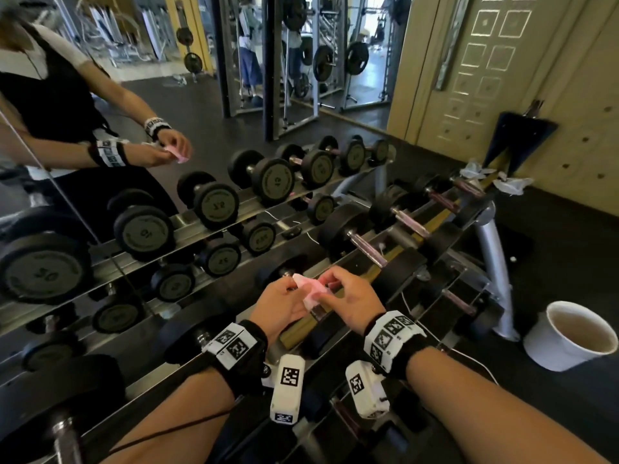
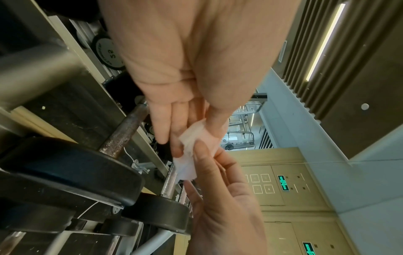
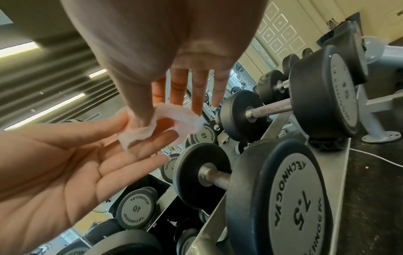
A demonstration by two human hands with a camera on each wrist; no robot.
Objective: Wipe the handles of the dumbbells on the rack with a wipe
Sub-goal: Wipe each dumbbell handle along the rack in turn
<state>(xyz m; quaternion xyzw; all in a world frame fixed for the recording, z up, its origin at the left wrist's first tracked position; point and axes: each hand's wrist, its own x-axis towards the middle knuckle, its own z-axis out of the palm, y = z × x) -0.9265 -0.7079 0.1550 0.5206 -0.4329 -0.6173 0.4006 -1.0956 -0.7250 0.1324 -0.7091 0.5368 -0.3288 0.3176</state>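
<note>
A small pinkish-white wipe is held between both hands above the top row of the dumbbell rack. My left hand pinches its left side between thumb and fingers; the left wrist view shows this pinch on the wipe. My right hand pinches the other side with its thumb, and in the right wrist view the wipe hangs crumpled there. Black dumbbells with metal handles lie in a row to the right. One handle looks rusty. The dumbbell directly under the hands is mostly hidden.
A mirror behind the rack reflects the dumbbells and a person. On the floor to the right stands a white cup. Crumpled white wipes lie at the rack's far end. A thin white cable trails along the rack.
</note>
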